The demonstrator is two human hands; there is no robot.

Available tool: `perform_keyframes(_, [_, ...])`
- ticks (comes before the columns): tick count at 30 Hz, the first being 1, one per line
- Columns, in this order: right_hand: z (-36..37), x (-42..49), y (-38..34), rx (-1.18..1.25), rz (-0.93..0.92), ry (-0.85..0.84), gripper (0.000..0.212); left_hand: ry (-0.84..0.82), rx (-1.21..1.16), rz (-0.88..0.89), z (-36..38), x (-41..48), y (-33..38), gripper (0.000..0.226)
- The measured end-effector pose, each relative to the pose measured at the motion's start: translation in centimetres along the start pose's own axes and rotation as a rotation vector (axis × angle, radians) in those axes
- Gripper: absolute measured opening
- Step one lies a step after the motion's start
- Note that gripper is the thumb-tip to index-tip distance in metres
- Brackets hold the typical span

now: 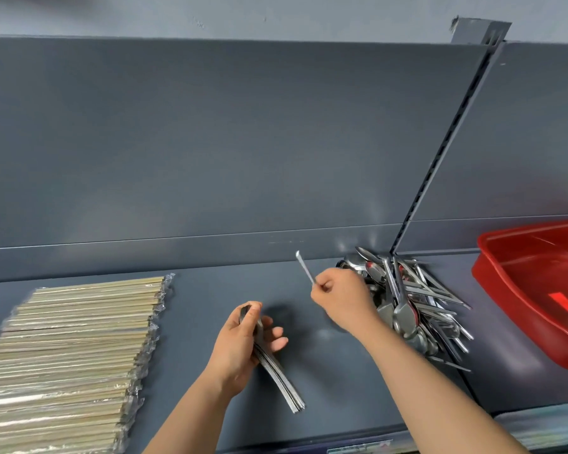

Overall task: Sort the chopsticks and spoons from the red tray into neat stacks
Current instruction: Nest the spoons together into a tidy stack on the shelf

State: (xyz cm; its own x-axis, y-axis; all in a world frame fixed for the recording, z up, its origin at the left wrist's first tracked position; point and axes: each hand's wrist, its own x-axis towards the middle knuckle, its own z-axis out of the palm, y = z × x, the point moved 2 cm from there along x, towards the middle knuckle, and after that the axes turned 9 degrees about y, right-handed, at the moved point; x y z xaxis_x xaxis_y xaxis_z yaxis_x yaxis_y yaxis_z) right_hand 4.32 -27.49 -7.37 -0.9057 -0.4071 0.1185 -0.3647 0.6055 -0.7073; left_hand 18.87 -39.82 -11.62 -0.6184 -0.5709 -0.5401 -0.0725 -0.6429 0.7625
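Past halfway, I'd judge: chopsticks [69, 355] lie in neat rows at the left of the shelf [194, 322], done; spoon pile [407, 303] is loose & tangled, left to sort; red tray [535, 267] at right looks empty. Left hand [240, 342] grips an aligned spoon stack [276, 371]; right hand [341, 299] pinches 1 spoon [304, 268] by its handle, beside the pile.

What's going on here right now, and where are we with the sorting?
A person is gathering spoons. The left hand holds a neat bundle of them above the shelf. The right hand grips a single spoon, handle sticking out, at the loose pile by the back wall. The chopsticks lie stacked at the left. The red tray sits at the right, no cutlery visible in it.
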Motion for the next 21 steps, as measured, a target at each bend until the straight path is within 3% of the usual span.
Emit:
perform_keyframes(4, [-2.0,-1.3,-0.5,0.587,0.172,0.011,0.019,-0.107,0.014,-0.100,1.8,-1.0,-0.5,0.030])
perform_keyframes(7, [-2.9,-3.5,-0.3,0.742,0.166,-0.064,0.020,-0.191,-0.025,-0.155,3.3,-1.2,-0.6,0.049])
perform_keyframes(9, [-3.0,-4.8,0.3,0.792,0.173,-0.095,0.014,-0.252,-0.046,-0.153,4.2,-0.9,-0.7,0.051])
perform_keyframes(11, [-3.1,-5.8,1.0,0.813,0.153,-0.126,0.008,-0.247,-0.094,-0.112,5.0,-0.4,-1.1,0.039])
perform_keyframes(15, [-4.8,-6.5,2.8,0.667,0.098,-0.251,0.023,-0.185,-0.085,-0.008,6.6,0.2,-2.1,0.010])
perform_keyframes(19, [-8.6,-5.6,5.6,0.620,0.168,-0.363,0.043,-0.202,-0.022,0.062,8.5,0.1,-2.1,0.026])
perform_keyframes(21, [-10.8,-4.3,6.8,0.646,0.158,-0.304,0.044,-0.221,-0.009,0.086,9.3,0.0,-1.8,0.030])
